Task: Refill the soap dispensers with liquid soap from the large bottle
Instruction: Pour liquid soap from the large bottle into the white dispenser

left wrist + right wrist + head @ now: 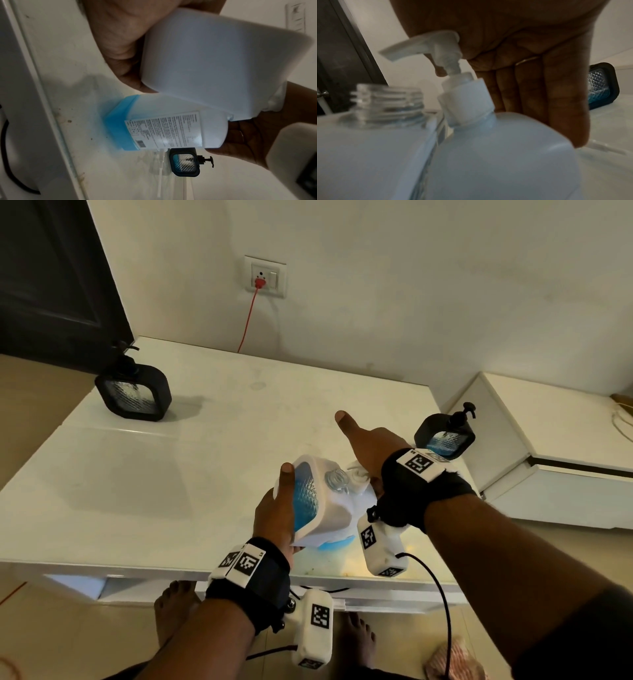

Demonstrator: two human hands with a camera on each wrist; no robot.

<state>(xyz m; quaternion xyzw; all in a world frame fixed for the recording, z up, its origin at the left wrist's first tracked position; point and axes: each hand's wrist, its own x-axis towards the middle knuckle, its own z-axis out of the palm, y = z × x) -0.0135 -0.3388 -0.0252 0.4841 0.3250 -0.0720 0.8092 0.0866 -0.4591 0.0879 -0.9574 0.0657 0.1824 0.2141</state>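
The left hand [274, 513] grips a white soap dispenser [317, 505] at the near edge of the bench [205, 460]. Its thumb lies flat along the dispenser's blue, textured window, and the palm wraps the side; the remaining fingers are hidden behind the body. The dispenser is tilted off vertical. Its clear threaded neck [388, 100] is open, with no pump fitted.

Just to the right of this grip, touching the dispenser's side, stands the large bottle [171, 128]. It is translucent white with a printed label, and a band of blue soap sits at its base. The bottle's base rests on the bench. Its white pump head [426, 44] is fitted, with the spout pointing toward the open neck.

The right hand [370, 446] sits over the pump head. In the right wrist view the palm presses on top of the pump, and the fingers [556, 101] extend straight down behind the bottle's shoulder. The thumb points away from the body. This grip is spread, not curled round the pump.

Beyond the right hand, near the right edge of the bench, stands a black dispenser [445, 436] with its pump on. A second black dispenser [133, 388] stands well apart, far left of the left-hand grip. A red cable [248, 316] runs from a wall socket [265, 277] down behind the bench.
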